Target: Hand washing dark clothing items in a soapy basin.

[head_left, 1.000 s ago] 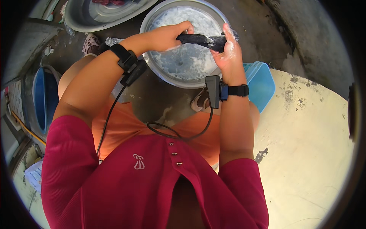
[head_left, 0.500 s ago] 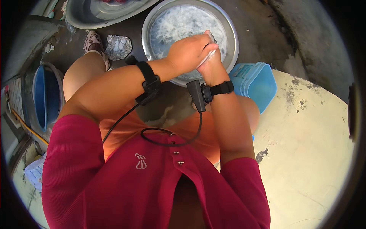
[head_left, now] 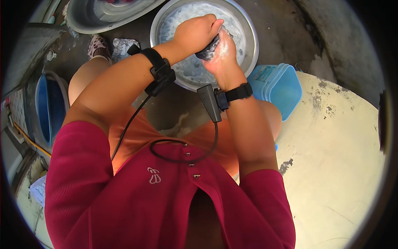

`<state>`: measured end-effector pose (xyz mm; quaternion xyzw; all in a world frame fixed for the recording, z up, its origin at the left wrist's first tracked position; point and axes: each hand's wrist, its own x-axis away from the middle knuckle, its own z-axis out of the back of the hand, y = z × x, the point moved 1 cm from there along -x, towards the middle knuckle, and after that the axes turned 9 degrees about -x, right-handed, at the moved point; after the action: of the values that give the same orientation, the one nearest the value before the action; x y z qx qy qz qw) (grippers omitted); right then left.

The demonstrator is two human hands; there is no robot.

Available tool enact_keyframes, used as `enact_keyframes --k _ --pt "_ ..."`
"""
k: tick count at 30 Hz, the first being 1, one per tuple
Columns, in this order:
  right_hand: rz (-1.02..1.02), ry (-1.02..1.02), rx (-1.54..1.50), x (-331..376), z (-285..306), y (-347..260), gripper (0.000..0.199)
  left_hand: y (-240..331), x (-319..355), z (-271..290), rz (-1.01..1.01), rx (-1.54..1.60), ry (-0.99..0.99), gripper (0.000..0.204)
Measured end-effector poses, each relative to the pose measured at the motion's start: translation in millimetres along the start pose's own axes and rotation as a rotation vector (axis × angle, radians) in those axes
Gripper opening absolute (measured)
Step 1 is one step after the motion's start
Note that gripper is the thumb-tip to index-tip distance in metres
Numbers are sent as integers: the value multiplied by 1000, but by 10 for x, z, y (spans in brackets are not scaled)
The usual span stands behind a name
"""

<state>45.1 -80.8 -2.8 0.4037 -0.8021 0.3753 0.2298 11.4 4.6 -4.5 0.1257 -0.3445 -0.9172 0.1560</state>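
Both my hands are together above a round metal basin (head_left: 253, 52) of soapy water (head_left: 191, 66). Bunched between them is a dark wet cloth (head_left: 208, 50), its shape mostly covered by the fingers. My left hand (head_left: 195, 32) closes over it from the upper left, knuckles up. Underneath and to the right, my right hand (head_left: 224, 52) grips the same cloth, with white suds on its skin.
A larger metal tub (head_left: 99, 27) with something red in it stands at the far left. A pale blue plastic bucket (head_left: 286, 91) sits right of the basin, beside a worn cream surface (head_left: 336, 166). A crumpled silvery lump (head_left: 121, 49) lies near my left foot; a dark blue container (head_left: 44, 108) is farther left.
My hands have shifted slightly away and to the left, and their grip has turned. The dark cloth, mostly hidden before, now shows between them.
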Motion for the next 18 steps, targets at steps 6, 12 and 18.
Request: enact_keyframes --k 6,12,18 --pt "142 -21 -67 85 -19 -248 49 219 335 -119 -99 439 -4 43" --pt "57 -134 -37 81 -1 -1 33 86 170 -86 -272 286 175 36" --pt "-50 -140 -51 -50 100 -165 25 30 159 -176 -22 417 49 28"
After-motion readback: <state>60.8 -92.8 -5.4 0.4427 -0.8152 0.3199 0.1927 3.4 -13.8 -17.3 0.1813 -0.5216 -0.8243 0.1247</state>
